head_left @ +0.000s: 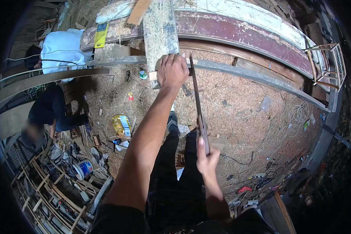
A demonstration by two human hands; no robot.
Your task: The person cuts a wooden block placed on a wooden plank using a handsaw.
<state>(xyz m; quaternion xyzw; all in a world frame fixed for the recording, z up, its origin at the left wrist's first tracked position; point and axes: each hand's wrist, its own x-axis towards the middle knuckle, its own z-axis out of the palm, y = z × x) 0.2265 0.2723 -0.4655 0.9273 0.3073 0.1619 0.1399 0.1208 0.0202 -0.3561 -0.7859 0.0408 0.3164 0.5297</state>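
Observation:
My left hand [172, 70] is closed over a short wooden strip [153, 75], pressing it down at the near end of a paint-worn plank [159, 35]. The strip's pale end sticks out to the left of the hand; most of the strip is hidden under the fingers. In my right hand [208, 159] is the handle of a handsaw [196, 97]. Its long narrow blade points away from me, edge-on, and the far end is just right of my left hand. Whether the teeth touch the wood, I cannot tell.
Maroon-and-white boards [238, 31] lie behind a long grey rail [253, 74]. A yellow spirit level [101, 36] leans there. Two other people are at the left, one in a light blue shirt [62, 50]. Wood shavings, a yellow bag [121, 125], a bucket [83, 168] and cords cover the floor.

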